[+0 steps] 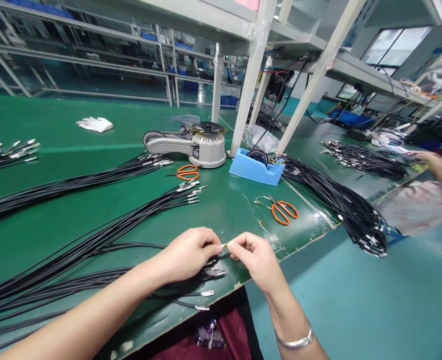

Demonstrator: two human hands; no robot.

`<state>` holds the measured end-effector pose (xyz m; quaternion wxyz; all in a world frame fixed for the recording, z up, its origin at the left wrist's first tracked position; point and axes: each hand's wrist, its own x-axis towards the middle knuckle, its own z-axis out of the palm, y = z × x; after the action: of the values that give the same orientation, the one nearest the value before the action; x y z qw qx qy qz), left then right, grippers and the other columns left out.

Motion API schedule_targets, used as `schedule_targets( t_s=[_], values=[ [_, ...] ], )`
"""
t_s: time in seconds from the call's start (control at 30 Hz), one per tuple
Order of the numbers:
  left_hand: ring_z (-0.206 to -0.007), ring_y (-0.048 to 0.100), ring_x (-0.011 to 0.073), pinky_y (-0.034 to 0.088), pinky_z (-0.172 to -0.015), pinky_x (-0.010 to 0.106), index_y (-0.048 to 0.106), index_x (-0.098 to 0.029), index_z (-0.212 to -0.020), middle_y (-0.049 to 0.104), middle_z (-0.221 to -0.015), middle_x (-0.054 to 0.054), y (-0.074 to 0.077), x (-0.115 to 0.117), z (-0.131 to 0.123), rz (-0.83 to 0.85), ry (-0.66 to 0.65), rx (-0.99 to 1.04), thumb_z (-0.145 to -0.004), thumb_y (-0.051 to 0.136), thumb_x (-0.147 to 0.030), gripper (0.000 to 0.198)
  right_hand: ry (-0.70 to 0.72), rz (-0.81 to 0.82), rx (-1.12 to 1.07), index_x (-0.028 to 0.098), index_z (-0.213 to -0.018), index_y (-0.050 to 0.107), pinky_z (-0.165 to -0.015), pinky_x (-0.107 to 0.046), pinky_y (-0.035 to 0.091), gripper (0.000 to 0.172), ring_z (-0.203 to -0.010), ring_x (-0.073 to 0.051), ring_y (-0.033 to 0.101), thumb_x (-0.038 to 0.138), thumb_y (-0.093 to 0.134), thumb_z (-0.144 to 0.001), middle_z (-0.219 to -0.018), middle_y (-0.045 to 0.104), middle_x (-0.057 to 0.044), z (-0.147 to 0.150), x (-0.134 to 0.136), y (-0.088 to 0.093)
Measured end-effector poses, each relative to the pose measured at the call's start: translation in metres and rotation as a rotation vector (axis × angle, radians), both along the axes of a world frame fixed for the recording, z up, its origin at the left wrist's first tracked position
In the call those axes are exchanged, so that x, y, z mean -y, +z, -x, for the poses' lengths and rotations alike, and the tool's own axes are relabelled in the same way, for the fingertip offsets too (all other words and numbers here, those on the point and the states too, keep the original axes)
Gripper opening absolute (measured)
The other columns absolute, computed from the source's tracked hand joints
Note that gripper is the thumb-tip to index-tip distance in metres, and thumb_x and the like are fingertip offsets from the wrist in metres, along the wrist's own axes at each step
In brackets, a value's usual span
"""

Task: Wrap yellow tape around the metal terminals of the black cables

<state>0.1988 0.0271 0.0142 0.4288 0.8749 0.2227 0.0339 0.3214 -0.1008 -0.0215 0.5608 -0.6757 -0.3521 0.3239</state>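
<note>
Near the table's front edge, my left hand (pixel 192 252) is closed around the end of a black cable, its silver connector (pixel 224 245) poking out past the fingertips. My right hand (pixel 258 260) pinches at that tip, where a small yellowish piece that looks like tape shows between thumb and forefinger. The two hands almost meet. Beneath and beside my left forearm lie black cables (pixel 111 274) with metal ends. A further bundle of black cables (pixel 130 220) stretches across the green table (pixel 213 215) just beyond. Fingers hide most of the held cable.
Orange-handled scissors (pixel 284 212) lie right of centre, another orange-handled pair (pixel 187 172) farther back. Behind stand a blue tape holder (pixel 256 170) and a grey round tape machine (pixel 207 147). A white glove (pixel 95 124) lies at back left. A co-worker's hand (pixel 440 167) shows at far right.
</note>
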Motion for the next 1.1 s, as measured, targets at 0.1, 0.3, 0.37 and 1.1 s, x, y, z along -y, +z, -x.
schedule_targets(
  t_s=[0.1,0.3,0.37,1.1],
  values=[
    [-0.066,0.055,0.0161,0.038,-0.062,0.023,0.067,-0.020,-0.065,0.062,-0.068,0.001,0.001,0.003,-0.001,-0.052,-0.001,0.052,-0.077,0.053,-0.029,0.021,0.012,-0.002,0.015,0.015,-0.069,0.064,-0.060,-0.025,0.044,0.014,-0.060,-0.013,0.057,0.027,0.064,-0.076,-0.062,0.064,0.000,0.001,0.002,0.001],
    [-0.070,0.056,0.0154,0.039,-0.065,0.023,0.065,-0.018,-0.067,0.062,-0.070,0.001,-0.002,0.007,-0.005,-0.117,-0.041,-0.024,-0.080,0.048,-0.024,0.022,0.028,0.011,0.027,0.015,-0.069,0.062,-0.061,-0.024,0.044,0.015,-0.061,-0.013,0.057,0.028,0.062,-0.077,-0.064,0.064,-0.001,0.001,0.001,0.001],
    [-0.072,0.056,0.0154,0.040,-0.067,0.024,0.065,-0.017,-0.069,0.063,-0.072,0.001,-0.003,0.010,-0.005,-0.132,-0.035,-0.046,-0.080,0.048,-0.023,0.021,0.042,0.023,0.023,0.015,-0.068,0.061,-0.061,-0.024,0.043,0.015,-0.062,-0.013,0.056,0.027,0.062,-0.076,-0.064,0.063,-0.001,0.001,-0.001,0.000],
    [-0.079,0.051,0.0239,0.041,-0.072,0.035,0.066,-0.014,-0.075,0.060,-0.079,0.010,-0.043,-0.105,0.006,-0.890,0.246,-0.047,-0.085,0.043,-0.009,0.026,0.379,0.230,0.445,0.019,-0.072,0.067,-0.058,-0.024,0.044,0.005,-0.061,-0.014,0.059,0.019,0.065,-0.067,-0.068,0.067,0.000,-0.046,-0.144,0.007]
  ],
)
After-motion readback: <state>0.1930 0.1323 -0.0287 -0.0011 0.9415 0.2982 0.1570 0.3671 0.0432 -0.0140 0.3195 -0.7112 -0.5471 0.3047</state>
